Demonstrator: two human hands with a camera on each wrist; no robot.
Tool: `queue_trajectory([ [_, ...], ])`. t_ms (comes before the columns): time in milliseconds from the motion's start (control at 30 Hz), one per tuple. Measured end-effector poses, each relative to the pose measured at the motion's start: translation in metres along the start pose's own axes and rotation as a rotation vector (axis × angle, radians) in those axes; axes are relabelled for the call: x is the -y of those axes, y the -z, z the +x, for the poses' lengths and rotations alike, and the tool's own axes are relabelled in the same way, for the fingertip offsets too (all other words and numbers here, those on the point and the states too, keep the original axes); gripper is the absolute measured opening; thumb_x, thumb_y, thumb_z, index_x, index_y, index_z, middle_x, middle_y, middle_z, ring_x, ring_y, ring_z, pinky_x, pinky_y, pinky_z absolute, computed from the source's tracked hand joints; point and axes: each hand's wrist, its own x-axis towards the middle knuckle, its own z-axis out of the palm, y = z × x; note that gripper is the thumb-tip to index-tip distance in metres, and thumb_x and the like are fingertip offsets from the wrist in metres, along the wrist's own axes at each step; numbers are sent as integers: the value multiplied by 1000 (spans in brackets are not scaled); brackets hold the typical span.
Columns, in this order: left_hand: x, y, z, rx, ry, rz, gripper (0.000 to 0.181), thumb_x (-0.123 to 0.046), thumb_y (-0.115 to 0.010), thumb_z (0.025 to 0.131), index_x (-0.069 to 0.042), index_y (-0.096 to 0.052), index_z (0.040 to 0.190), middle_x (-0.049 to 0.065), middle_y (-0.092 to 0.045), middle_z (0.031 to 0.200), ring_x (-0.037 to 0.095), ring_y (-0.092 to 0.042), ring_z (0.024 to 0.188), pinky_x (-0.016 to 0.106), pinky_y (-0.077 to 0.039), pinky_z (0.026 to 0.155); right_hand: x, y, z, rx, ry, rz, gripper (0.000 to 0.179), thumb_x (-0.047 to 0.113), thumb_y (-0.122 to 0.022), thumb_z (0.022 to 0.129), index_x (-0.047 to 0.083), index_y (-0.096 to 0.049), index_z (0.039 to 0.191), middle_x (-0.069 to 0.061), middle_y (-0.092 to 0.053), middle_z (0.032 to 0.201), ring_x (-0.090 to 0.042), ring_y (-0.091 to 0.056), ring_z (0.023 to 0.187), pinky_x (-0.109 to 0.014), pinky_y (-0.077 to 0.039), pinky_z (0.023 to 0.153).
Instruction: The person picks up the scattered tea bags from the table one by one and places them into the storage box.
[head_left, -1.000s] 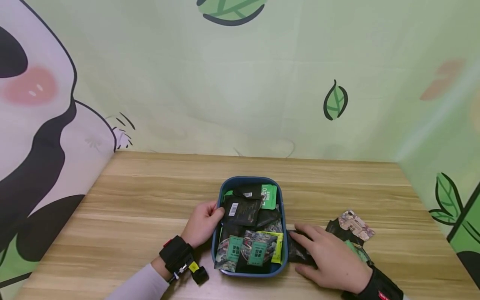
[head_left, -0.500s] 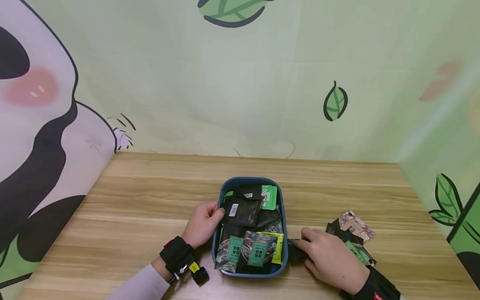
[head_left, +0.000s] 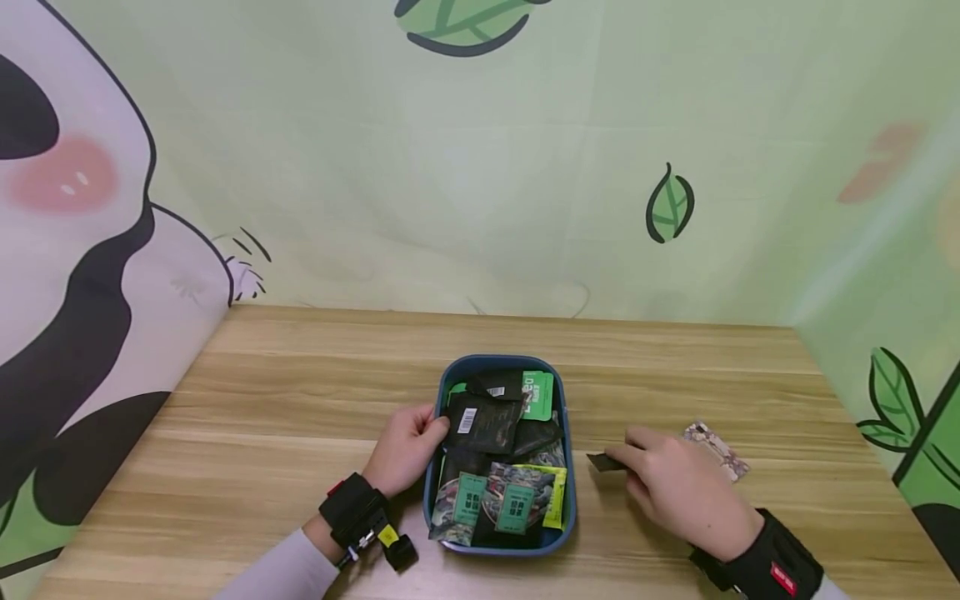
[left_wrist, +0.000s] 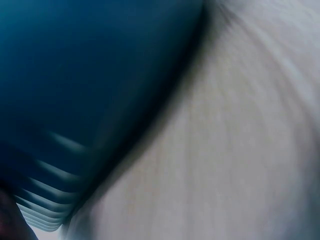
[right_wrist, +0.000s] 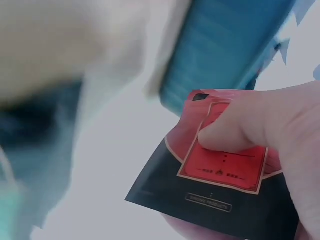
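Note:
A blue plastic box (head_left: 502, 360), filled with several black sachets, stands on the table. My left hand (head_left: 401, 450) grips its left rim, thumb on top; the box's dark blue side (left_wrist: 100, 65) fills much of the left wrist view. To the right of the box, apart from it, my right hand (head_left: 678, 487) pinches a black sachet (head_left: 606, 462) whose corner pokes out past the fingertips. The right wrist view shows that sachet's red label (right_wrist: 215, 175) under my thumb. Inside the box, two sachets with green labels (head_left: 516, 508) lie in front of a sachet with a barcode (head_left: 483, 421).
Behind my right hand shows a pink-patterned sachet (head_left: 716, 450) on the wooden table (head_left: 337, 367); the hand hides what lies around it. A printed cloth wall (head_left: 525, 208) borders the table at the back.
My right hand lay with spread fingers on the black sachet beside the box, then pinched it. It has since moved right and away from me with the sachet. My left hand has stayed put.

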Motion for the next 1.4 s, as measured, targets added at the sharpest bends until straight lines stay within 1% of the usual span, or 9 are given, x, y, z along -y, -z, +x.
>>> queue_trajectory([
  [200,-1,1,0,1,7,3,34,-21,-55,96,-9,-50,65,-3,-43,56,13,-46,52,25,-32,48,-7,14,23,-82,-5,-17,25,7,-70,77,14,-76,100,9,-48,79,-1,-41,60,-21,-38,53],
  [467,0,1,-1,-3,3,7,33,-21,-55,96,-9,-50,64,-2,-43,55,14,-46,52,25,-31,49,1,20,69,-144,83,0,25,9,-67,82,9,-75,105,4,-51,82,-6,-44,64,-24,-42,56],
  [867,1,-1,-1,13,7,-8,34,-22,-54,96,-9,-52,66,-2,-44,56,16,-47,52,25,-32,48,16,10,118,-131,90,13,27,12,-68,83,9,-74,109,0,-57,88,-9,-51,70,-26,-45,61],
  [967,1,-1,-1,12,6,-3,34,-22,-54,96,-9,-52,65,-2,-44,56,16,-48,53,25,-32,48,18,8,122,-115,73,24,39,23,-68,86,8,-70,122,-5,-63,103,-15,-60,81,-31,-51,69],
  [1033,0,-1,-1,12,7,0,34,-22,-55,96,-9,-52,65,-2,-44,56,16,-48,53,25,-32,49,18,8,122,-73,50,48,59,40,-65,88,7,-60,137,-11,-61,125,-24,-63,103,-38,-51,84],
  [1100,0,-1,-1,13,9,0,34,-22,-54,97,-9,-52,65,-2,-45,56,16,-48,53,25,-32,49,19,9,121,-22,32,85,81,57,-59,88,7,-45,151,-15,-47,148,-31,-51,129,-45,-44,100],
  [1167,0,0,-2,16,14,-4,33,-22,-54,97,-9,-52,66,-2,-46,57,17,-49,54,25,-33,49,18,10,118,27,14,121,95,70,-50,87,10,-31,158,-14,-29,161,-34,-31,145,-49,-32,111],
  [1300,0,1,-1,20,18,-9,34,-23,-54,97,-9,-53,66,-1,-47,58,17,-50,54,26,-34,49,15,13,111,73,-10,148,101,77,-41,86,14,-17,162,-8,-10,167,-30,-9,152,-49,-19,117],
  [1400,0,1,-1,23,15,-11,34,-23,-54,97,-9,-53,67,-1,-48,58,17,-50,55,26,-34,49,9,16,101,81,-24,149,101,76,-41,87,16,-13,162,-7,-8,167,-27,-6,153,-48,-16,118],
])
